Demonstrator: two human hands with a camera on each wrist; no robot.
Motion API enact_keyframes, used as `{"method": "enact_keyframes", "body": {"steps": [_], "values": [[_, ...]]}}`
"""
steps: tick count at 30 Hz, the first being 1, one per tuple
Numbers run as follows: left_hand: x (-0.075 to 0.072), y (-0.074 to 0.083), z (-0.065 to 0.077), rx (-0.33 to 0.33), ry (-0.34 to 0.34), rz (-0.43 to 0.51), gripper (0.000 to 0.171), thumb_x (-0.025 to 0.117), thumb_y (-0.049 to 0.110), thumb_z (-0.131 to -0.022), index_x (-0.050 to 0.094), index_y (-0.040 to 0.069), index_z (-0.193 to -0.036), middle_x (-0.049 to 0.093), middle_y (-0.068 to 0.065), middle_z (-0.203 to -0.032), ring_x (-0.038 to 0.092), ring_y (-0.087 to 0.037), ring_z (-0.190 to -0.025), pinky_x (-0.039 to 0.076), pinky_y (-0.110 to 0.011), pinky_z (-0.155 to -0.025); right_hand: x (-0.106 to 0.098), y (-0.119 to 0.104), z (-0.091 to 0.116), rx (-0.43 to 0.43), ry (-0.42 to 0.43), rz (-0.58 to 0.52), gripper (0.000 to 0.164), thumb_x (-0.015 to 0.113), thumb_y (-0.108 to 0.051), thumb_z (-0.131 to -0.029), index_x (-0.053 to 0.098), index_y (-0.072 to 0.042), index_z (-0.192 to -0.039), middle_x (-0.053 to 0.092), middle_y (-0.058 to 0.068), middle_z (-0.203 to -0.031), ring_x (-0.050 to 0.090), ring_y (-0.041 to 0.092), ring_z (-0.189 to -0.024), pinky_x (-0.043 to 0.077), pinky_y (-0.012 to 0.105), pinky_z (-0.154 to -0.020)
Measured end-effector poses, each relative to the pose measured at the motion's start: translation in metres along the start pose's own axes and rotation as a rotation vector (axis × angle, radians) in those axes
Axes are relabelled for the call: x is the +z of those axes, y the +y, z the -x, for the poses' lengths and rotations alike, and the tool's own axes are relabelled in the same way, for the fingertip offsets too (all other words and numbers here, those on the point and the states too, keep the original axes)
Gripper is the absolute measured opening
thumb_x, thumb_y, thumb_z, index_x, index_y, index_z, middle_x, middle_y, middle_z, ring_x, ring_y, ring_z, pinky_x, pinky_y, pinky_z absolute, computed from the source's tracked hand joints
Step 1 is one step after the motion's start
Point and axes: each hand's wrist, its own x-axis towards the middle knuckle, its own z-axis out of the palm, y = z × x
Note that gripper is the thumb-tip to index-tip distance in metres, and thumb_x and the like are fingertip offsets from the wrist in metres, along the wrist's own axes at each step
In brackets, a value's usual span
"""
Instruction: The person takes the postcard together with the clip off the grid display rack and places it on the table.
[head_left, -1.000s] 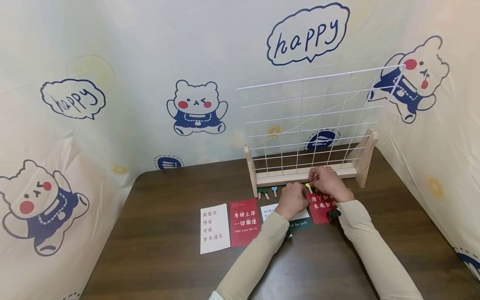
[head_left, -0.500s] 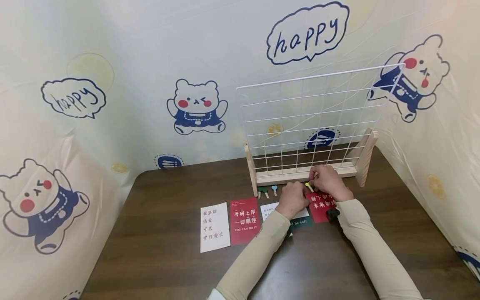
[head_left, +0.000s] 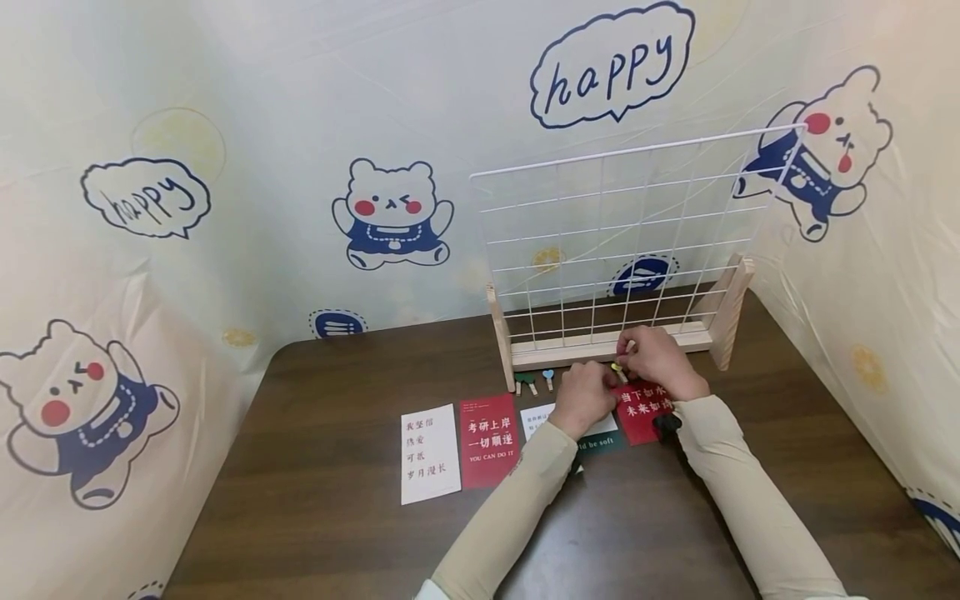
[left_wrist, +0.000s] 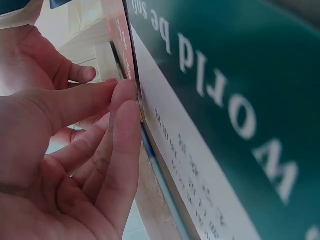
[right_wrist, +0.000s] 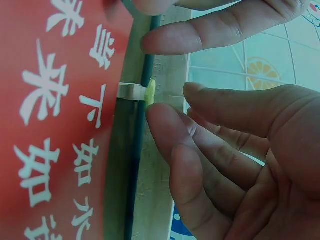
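My right hand [head_left: 662, 363] hovers by a small wooden clip with a yellow-green top [right_wrist: 150, 93], just behind the red card [right_wrist: 75, 100]. In the right wrist view, one fingertip [right_wrist: 162, 117] is right at the clip's coloured end; the thumb stands apart. My left hand [head_left: 587, 395] rests around the card's upper left corner, its fingers loosely bent. The left wrist view shows its thumb and fingertips [left_wrist: 126, 117] close together at the edge of a white-and-green card [left_wrist: 200, 95], with nothing visible between them. The left hand partly covers that card in the head view.
A white card [head_left: 430, 454] and another red card [head_left: 487, 471] lie to the left. Green clips [head_left: 529, 383] and a blue heart clip [head_left: 548, 378] lie behind the cards. Beyond them stands a white wire grid rack [head_left: 592, 233] with a wooden base [head_left: 555, 357], near the patterned curtain.
The yellow-green clip has turned slightly, its wooden end swinging to the right, with my right fingers beside it. My left hand has hardly moved.
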Motion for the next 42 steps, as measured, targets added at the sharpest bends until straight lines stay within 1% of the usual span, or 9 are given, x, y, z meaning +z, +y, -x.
{"method": "enact_keyframes", "body": {"steps": [8,13,19,24,33,35,38,40,42], "values": [[-0.009,0.001,0.007,-0.018,0.032,0.048,0.009,0.079,0.026,-0.092,0.083,0.02,-0.098,0.076,0.008,-0.077,0.054,0.0,-0.056,0.038,-0.017,-0.049,-0.003,-0.009,0.005,-0.047,0.042,0.028,0.008,0.073,-0.01,-0.092,0.073,-0.002,-0.093,0.077,0.014,-0.082,0.067,0.021,-0.069,0.052,0.036,-0.066],[-0.016,0.001,0.011,-0.005,0.075,0.024,0.011,0.079,0.029,-0.092,0.081,0.022,-0.099,0.072,0.01,-0.073,0.053,-0.003,-0.058,0.038,-0.021,-0.049,-0.004,-0.014,0.005,-0.082,0.063,0.031,0.011,0.072,-0.012,-0.093,0.075,-0.002,-0.098,0.078,0.017,-0.088,0.069,0.024,-0.074,0.057,0.043,-0.071],[-0.028,0.0,0.014,0.005,0.099,0.0,0.02,0.076,0.032,-0.094,0.08,0.024,-0.112,0.08,0.007,-0.093,0.063,-0.011,-0.068,0.038,-0.024,-0.052,-0.005,-0.022,0.007,-0.116,0.093,0.046,0.016,0.071,-0.015,-0.096,0.077,-0.003,-0.104,0.078,0.016,-0.094,0.067,0.023,-0.077,0.057,0.044,-0.074],[-0.035,-0.001,0.018,-0.006,0.111,-0.028,0.027,0.077,0.034,-0.094,0.078,0.027,-0.12,0.081,0.01,-0.112,0.074,-0.015,-0.086,0.04,-0.025,-0.056,-0.005,-0.032,0.011,-0.153,0.135,0.058,0.023,0.07,-0.017,-0.098,0.077,-0.001,-0.113,0.078,0.015,-0.096,0.066,0.025,-0.081,0.056,0.046,-0.078],[-0.053,0.001,0.033,0.019,0.123,0.006,0.038,0.078,0.035,-0.093,0.074,0.024,-0.13,0.078,0.001,-0.123,0.07,-0.014,-0.08,0.042,-0.021,-0.053,-0.009,-0.044,0.025,-0.248,0.172,0.067,0.029,0.06,-0.015,-0.105,0.074,0.001,-0.125,0.076,0.023,-0.12,0.074,0.04,-0.106,0.059,0.059,-0.093],[-0.058,0.002,0.035,0.029,0.127,0.006,0.04,0.078,0.034,-0.093,0.073,0.023,-0.131,0.078,0.0,-0.125,0.071,-0.014,-0.08,0.042,-0.02,-0.053,-0.011,-0.046,0.028,-0.266,0.175,0.076,0.032,0.059,-0.017,-0.106,0.072,0.001,-0.128,0.077,0.022,-0.117,0.075,0.04,-0.103,0.059,0.058,-0.095],[-0.065,0.002,0.039,0.038,0.134,0.007,0.042,0.079,0.035,-0.093,0.072,0.022,-0.132,0.077,0.0,-0.126,0.071,-0.014,-0.08,0.044,-0.019,-0.054,-0.011,-0.048,0.033,-0.275,0.175,0.075,0.035,0.058,-0.019,-0.106,0.069,0.001,-0.133,0.079,0.019,-0.099,0.073,0.035,-0.083,0.061,0.053,-0.088],[-0.068,0.001,0.042,0.05,0.139,0.003,0.044,0.079,0.035,-0.092,0.072,0.02,-0.133,0.077,-0.002,-0.127,0.072,-0.015,-0.083,0.045,-0.019,-0.056,-0.01,-0.049,0.037,-0.292,0.184,0.084,0.037,0.058,-0.02,-0.106,0.067,0.0,-0.136,0.079,0.019,-0.1,0.073,0.033,-0.083,0.062,0.053,-0.088],[-0.072,0.0,0.047,0.059,0.142,-0.006,0.045,0.079,0.036,-0.092,0.072,0.02,-0.133,0.077,-0.002,-0.127,0.074,-0.016,-0.088,0.049,-0.02,-0.06,-0.008,-0.05,0.041,-0.316,0.187,0.091,0.037,0.058,-0.019,-0.106,0.065,0.0,-0.137,0.078,0.021,-0.109,0.075,0.038,-0.093,0.061,0.055,-0.092]]}}
